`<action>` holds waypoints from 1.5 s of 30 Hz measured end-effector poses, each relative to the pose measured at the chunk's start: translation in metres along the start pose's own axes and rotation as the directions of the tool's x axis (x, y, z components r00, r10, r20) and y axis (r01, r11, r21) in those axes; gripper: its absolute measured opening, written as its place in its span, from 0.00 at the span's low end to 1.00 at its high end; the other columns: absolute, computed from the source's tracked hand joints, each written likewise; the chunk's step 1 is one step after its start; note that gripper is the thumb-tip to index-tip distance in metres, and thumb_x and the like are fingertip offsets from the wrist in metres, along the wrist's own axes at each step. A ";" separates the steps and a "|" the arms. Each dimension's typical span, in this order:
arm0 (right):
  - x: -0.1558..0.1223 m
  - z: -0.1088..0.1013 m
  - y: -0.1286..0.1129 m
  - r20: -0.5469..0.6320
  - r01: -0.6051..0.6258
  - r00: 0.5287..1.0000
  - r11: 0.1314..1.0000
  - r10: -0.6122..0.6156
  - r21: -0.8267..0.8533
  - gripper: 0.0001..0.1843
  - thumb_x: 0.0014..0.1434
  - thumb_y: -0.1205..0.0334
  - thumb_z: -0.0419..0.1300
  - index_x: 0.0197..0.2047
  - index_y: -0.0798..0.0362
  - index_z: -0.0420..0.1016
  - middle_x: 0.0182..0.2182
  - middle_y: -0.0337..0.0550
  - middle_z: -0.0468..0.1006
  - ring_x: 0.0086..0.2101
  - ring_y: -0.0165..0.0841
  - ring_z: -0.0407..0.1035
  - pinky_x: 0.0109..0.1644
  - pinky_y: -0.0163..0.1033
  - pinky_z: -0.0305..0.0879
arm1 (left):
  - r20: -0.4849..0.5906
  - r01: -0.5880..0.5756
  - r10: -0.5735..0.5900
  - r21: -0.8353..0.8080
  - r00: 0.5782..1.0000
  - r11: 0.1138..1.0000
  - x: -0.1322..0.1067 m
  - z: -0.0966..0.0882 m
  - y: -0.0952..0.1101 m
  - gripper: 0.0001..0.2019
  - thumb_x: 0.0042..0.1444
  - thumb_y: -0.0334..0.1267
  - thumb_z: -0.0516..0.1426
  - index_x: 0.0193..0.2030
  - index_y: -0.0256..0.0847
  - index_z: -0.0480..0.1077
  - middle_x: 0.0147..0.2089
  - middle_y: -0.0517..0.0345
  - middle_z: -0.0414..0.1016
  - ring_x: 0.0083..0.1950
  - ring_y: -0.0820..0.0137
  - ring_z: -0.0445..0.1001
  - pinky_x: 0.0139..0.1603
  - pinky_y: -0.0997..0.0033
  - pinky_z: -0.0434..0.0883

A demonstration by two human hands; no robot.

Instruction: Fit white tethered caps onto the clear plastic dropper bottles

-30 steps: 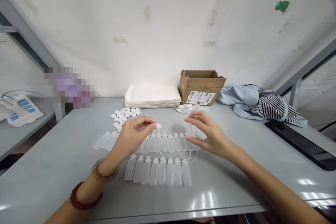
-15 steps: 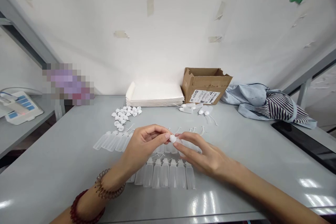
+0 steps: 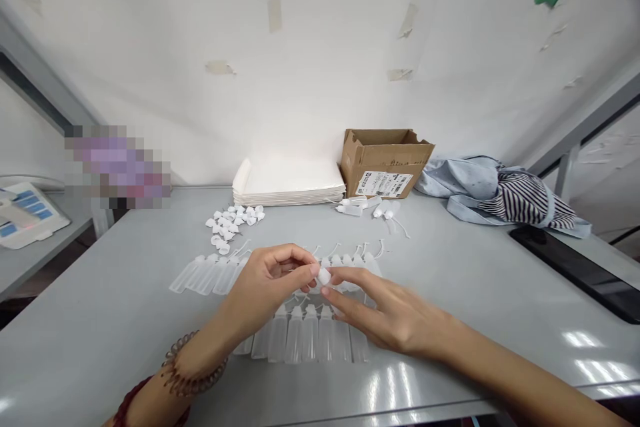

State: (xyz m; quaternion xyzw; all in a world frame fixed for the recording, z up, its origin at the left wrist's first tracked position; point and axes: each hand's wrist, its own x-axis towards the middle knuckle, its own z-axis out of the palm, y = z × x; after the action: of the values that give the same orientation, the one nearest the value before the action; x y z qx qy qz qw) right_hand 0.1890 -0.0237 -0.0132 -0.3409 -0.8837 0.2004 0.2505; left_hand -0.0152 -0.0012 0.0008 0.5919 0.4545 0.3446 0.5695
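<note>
Mid-frame, the left hand pinched a white cap; the right hand curled beside it, its hold unclear; bottles lay side by side, lower centre.

Left grip obscures part of the back bottle row; behind it, carton label print is illegible.

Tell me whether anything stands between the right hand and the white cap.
Nothing visible does: the right hand has its fingertips at the white cap, opposite the left hand.
</note>
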 end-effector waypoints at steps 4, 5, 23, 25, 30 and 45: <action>0.004 0.000 -0.002 -0.082 0.219 0.970 0.968 -0.230 -0.122 0.12 0.66 0.65 0.47 0.48 0.59 0.67 0.41 0.50 0.76 0.41 0.32 0.72 0.45 0.36 0.70 | 0.034 0.014 -0.015 0.014 0.999 1.000 0.000 0.000 0.001 0.06 0.54 0.38 0.58 0.30 0.39 0.73 0.28 0.61 0.72 0.30 0.75 0.69 0.33 0.77 0.69; 0.004 0.000 -0.001 -0.092 0.265 0.955 0.949 -0.283 -0.172 0.11 0.66 0.66 0.48 0.47 0.59 0.68 0.42 0.50 0.76 0.42 0.32 0.71 0.46 0.37 0.70 | 0.043 0.012 -0.013 0.009 0.999 1.000 0.001 0.000 0.001 0.06 0.54 0.38 0.58 0.30 0.39 0.73 0.28 0.61 0.73 0.30 0.74 0.69 0.33 0.77 0.69; -0.005 0.001 -0.003 0.010 -0.097 0.995 0.995 0.097 0.004 0.11 0.63 0.57 0.51 0.48 0.50 0.66 0.39 0.43 0.77 0.31 0.32 0.74 0.33 0.36 0.71 | 0.026 0.067 -0.064 -0.131 0.998 0.989 -0.001 0.001 0.000 0.06 0.49 0.37 0.63 0.31 0.38 0.72 0.28 0.61 0.73 0.30 0.73 0.73 0.34 0.74 0.72; -0.005 0.001 -0.002 -0.004 -0.095 0.995 0.995 0.095 0.028 0.12 0.64 0.56 0.50 0.48 0.51 0.66 0.39 0.43 0.77 0.32 0.32 0.74 0.34 0.36 0.71 | 0.014 0.057 -0.056 -0.125 0.998 0.991 -0.001 0.001 0.000 0.06 0.48 0.37 0.62 0.31 0.38 0.72 0.28 0.61 0.73 0.31 0.73 0.73 0.34 0.74 0.72; -0.005 -0.003 0.003 -0.041 0.099 0.993 0.983 -0.107 -0.156 0.13 0.66 0.62 0.48 0.50 0.54 0.67 0.40 0.47 0.77 0.35 0.33 0.74 0.34 0.36 0.73 | -0.015 0.057 -0.058 -0.094 0.998 0.994 -0.002 0.000 0.002 0.06 0.48 0.37 0.62 0.31 0.39 0.72 0.28 0.61 0.73 0.30 0.73 0.72 0.35 0.72 0.72; -0.003 0.003 0.018 -0.100 0.288 0.922 0.833 -0.375 -0.472 0.19 0.61 0.78 0.42 0.53 0.62 0.62 0.38 0.55 0.74 0.38 0.36 0.72 0.36 0.38 0.73 | 0.014 0.087 -0.086 -0.146 0.996 0.985 -0.001 0.010 -0.011 0.13 0.48 0.40 0.63 0.41 0.39 0.72 0.37 0.55 0.80 0.39 0.65 0.78 0.43 0.66 0.74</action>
State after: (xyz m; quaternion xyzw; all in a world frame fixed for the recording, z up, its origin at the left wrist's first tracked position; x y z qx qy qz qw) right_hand 0.1979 -0.0139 -0.0263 -0.2476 -0.9238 -0.0886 0.2783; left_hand -0.0076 -0.0063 -0.0110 0.5293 0.4511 0.3498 0.6277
